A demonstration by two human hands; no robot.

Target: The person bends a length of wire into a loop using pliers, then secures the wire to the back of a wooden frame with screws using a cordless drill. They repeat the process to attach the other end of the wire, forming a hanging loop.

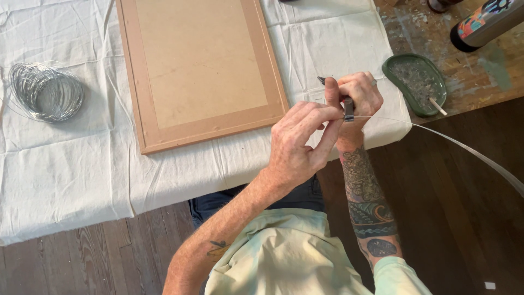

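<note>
- Right hand (357, 95) is closed round a small dark-handled metal cutting tool (347, 108), held just off the right edge of the brown fibreboard-backed picture frame (202, 71).
- Left hand (297, 145) is pinched shut, thumb and forefinger meeting at the tool's tip; what is gripped there appears to be the thin silver wire (469, 150), though the contact point is hidden by the fingers.
- From the tool, the wire runs away from the frame, out past the table edge and over the floor.
- Judgement: the wire is best kept taut and square to the blades, with the fingertips kept behind the cutting edge; the long free end could whip once released.
- A loose coil of silver wire (46, 90) lies well to the left of the frame, untouched.
- The frame lies back-side up on a creased white cloth (82, 164).
- Right of the frame, beyond the cloth, a paint-stained wooden tabletop (480, 82) is exposed, with a green oval ceramic dish (415, 82) on it.
- A black cylinder with a multicoloured wrap (486, 22) lies further right of the frame, at the far corner.
- Dark wooden floorboards (453, 218) are seen below the table.
</note>
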